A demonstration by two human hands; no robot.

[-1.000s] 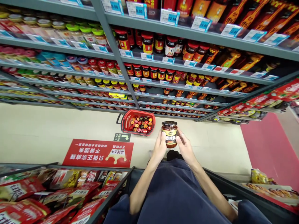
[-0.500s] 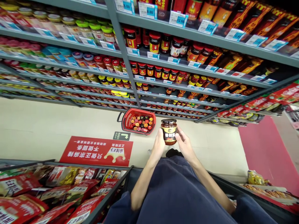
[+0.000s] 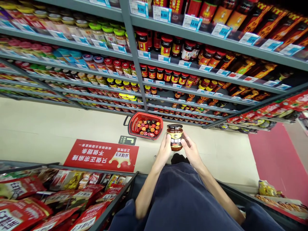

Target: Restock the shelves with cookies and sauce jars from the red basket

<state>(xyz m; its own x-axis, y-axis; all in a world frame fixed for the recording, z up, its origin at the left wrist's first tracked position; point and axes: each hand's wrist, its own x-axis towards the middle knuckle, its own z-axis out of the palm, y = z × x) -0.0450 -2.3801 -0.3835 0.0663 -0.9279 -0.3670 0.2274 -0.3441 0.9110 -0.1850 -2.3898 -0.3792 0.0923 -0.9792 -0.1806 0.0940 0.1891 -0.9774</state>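
Note:
Between my two hands I hold a jar of dark red sauce [image 3: 175, 138] upright in front of my body, its black and yellow label facing me. My left hand [image 3: 165, 148] grips the jar's left side, and my right hand [image 3: 190, 146] closes on its right side with the thumb on the label. The jar has a dark lid. Beyond it, a little to the left, a red shopping basket [image 3: 132, 128] stands on the floor against the shelf foot. Several jars with red, black and orange lids lie in the basket.
Tall grey shelves [image 3: 204, 37] with several rows of sauce jars and price tags run across the front. Behind me on the left is a bin of red snack bags [image 3: 21, 208]. A red floor sticker [image 3: 103, 155] and a green exit sign [image 3: 127, 140] mark the pale floor.
The view has shifted slightly, so the shelves and basket appear a little further right. Both hands keep their hold on the jar, with hardly any change in its pose.

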